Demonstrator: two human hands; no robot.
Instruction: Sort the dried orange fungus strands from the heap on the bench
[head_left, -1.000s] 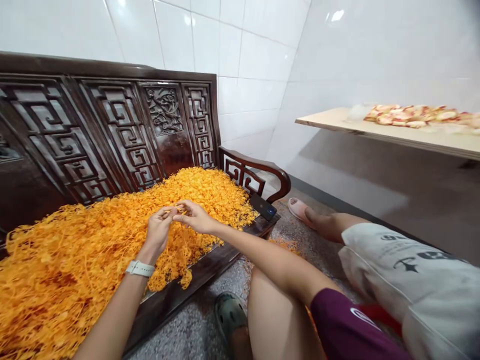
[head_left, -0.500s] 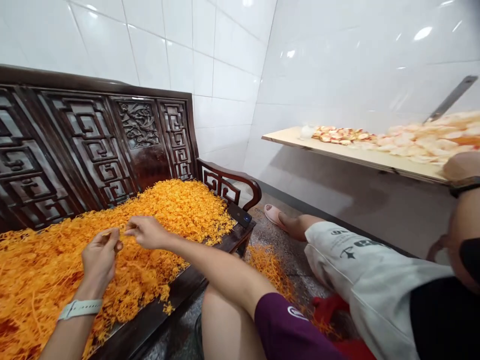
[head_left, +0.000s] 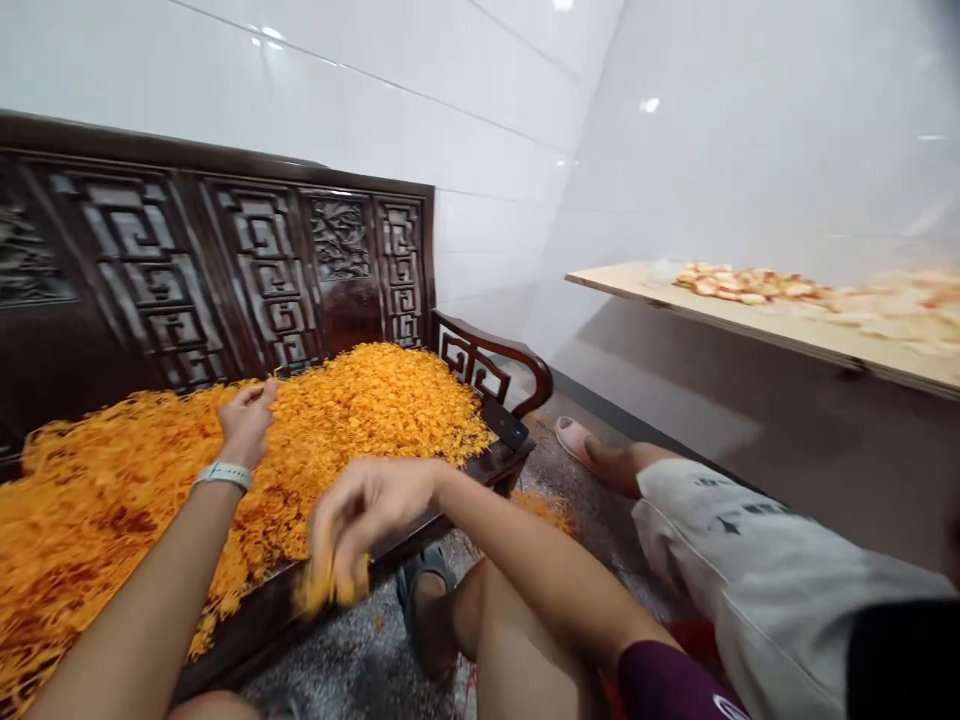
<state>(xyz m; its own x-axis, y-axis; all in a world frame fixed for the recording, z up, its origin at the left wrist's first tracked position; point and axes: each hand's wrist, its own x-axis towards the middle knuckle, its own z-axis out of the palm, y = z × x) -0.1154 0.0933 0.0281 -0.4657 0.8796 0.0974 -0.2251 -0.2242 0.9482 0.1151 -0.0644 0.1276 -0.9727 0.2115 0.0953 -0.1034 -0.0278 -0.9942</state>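
A big heap of small orange branching pieces (head_left: 397, 400) covers the seat of a dark carved wooden bench (head_left: 352, 310). Over the heap's back part is my left hand (head_left: 246, 420), wearing a pale watch band, its thumb and fingers pinched on a tiny orange piece. My right hand (head_left: 375, 505) hangs past the bench's front edge, fingers pointing down and blurred by motion. Several orange pieces (head_left: 330, 585) show at its fingertips, smeared, so their exact shape cannot be made out.
A dark phone (head_left: 504, 424) lies by the bench's armrest (head_left: 529, 375). Loose orange strands (head_left: 544, 510) are on the floor. At right, a person in light shorts (head_left: 750, 540) sits near a wooden board (head_left: 750, 320) bearing pale and reddish pieces.
My hands have parted. The right moved toward me and down, off the heap, with orange pieces at its fingers; the left moved farther over the heap. The camera view shifted left.
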